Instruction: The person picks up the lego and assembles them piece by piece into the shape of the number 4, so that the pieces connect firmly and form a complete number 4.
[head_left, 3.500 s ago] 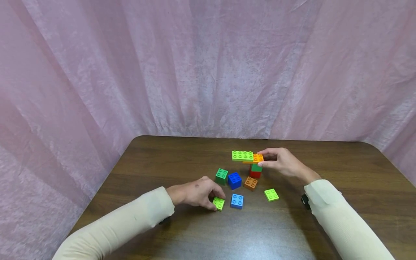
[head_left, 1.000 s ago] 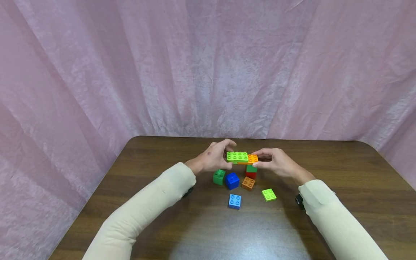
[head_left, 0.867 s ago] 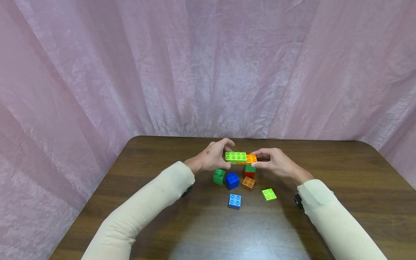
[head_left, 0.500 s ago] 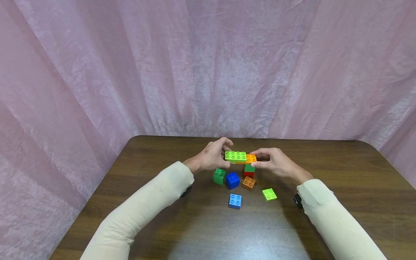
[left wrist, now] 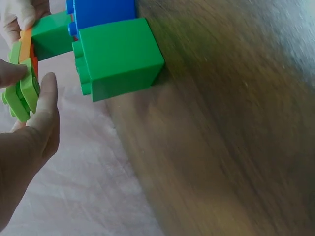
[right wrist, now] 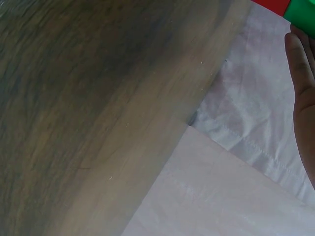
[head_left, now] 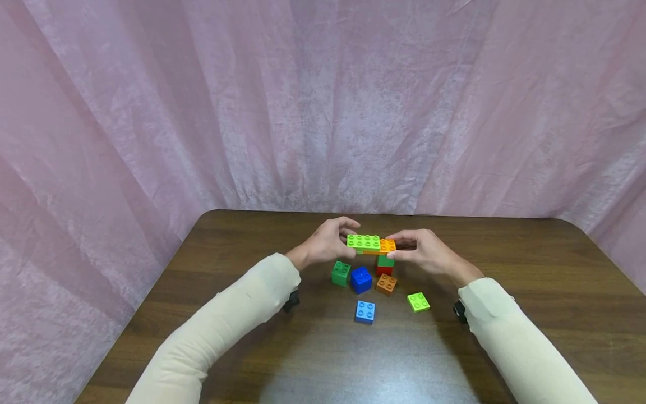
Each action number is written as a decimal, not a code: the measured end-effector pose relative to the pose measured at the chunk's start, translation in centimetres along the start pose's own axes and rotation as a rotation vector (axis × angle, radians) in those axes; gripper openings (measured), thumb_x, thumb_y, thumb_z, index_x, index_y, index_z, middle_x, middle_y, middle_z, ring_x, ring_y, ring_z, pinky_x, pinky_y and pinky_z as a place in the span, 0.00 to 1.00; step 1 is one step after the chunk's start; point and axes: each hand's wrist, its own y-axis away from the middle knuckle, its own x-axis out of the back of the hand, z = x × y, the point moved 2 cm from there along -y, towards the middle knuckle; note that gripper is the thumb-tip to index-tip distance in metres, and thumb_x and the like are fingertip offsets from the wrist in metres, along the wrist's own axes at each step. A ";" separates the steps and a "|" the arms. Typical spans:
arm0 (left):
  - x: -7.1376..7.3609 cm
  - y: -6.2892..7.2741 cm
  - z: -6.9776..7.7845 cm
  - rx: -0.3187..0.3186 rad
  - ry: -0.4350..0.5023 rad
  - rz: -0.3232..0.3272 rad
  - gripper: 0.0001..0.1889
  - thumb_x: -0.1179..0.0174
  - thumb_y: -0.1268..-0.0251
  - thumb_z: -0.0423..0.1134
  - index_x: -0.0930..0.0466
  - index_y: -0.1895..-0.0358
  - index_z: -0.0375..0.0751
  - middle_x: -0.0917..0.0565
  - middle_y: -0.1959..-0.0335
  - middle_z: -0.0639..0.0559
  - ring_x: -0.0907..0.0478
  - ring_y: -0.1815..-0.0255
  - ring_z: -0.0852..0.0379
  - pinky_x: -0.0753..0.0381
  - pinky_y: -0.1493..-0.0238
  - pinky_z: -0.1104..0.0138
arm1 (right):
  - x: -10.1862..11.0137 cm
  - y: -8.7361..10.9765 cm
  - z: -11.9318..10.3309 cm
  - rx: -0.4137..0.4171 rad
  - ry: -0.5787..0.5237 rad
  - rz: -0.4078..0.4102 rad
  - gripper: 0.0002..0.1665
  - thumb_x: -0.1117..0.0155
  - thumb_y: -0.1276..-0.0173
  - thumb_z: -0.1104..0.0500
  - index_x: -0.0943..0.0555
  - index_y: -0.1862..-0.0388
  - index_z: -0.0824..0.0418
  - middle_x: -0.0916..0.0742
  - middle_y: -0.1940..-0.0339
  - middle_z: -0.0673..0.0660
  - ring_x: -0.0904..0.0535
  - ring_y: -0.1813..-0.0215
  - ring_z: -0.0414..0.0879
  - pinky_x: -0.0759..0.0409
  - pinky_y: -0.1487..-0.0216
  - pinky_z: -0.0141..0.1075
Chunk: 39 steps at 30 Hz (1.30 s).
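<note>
A tower of toy building bricks stands on the table, with a red brick (head_left: 384, 270) at the bottom and a green brick (head_left: 386, 261) above it. An orange brick (head_left: 387, 246) lies across the top, bearing a long lime-green brick (head_left: 362, 242) that juts out left. My right hand (head_left: 431, 253) holds the orange brick's right end between thumb and fingers. Under the overhang, my left hand (head_left: 323, 242) pinches a small lime-green brick (left wrist: 29, 88) against the long one; in the left wrist view the two look slightly tilted to each other. Whether they are joined, I cannot tell.
In front of the tower lie a green brick (head_left: 340, 274), a dark blue brick (head_left: 361, 280), a brown-orange brick (head_left: 386, 284), a light blue brick (head_left: 365, 312) and a lime-green brick (head_left: 418, 302). A pink curtain (head_left: 323, 112) hangs behind the wooden table (head_left: 242, 241).
My left hand has lifted the small lime-green brick from the table to beneath the long one's left end. The tower has shifted slightly left, my right hand still on it.
</note>
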 end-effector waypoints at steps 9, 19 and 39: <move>0.0 0.2 0.2 0.030 0.027 0.014 0.22 0.30 0.46 0.24 0.19 0.46 0.35 0.18 0.57 0.45 0.24 0.64 0.53 0.17 0.62 0.67 | 0.0 0.0 -0.2 0.006 0.016 -0.004 0.23 0.31 0.31 0.56 0.19 0.42 0.68 0.12 0.51 0.61 0.15 0.52 0.50 0.17 0.52 0.38; -0.2 0.3 0.0 0.096 0.171 0.066 0.13 0.35 0.31 0.39 0.13 0.48 0.39 0.18 0.51 0.46 0.21 0.62 0.52 0.18 0.48 0.50 | 0.0 0.2 -0.2 0.010 0.018 -0.007 0.24 0.32 0.30 0.56 0.20 0.40 0.69 0.13 0.49 0.63 0.15 0.51 0.52 0.17 0.50 0.41; -0.2 -0.2 -0.5 0.166 0.304 0.067 0.12 0.34 0.33 0.34 0.14 0.49 0.34 0.16 0.50 0.45 0.19 0.60 0.53 0.17 0.49 0.57 | 0.5 6.1 0.2 0.061 0.318 -0.314 0.27 0.23 0.40 0.51 0.15 0.47 0.66 0.12 0.51 0.56 0.16 0.50 0.51 0.17 0.50 0.46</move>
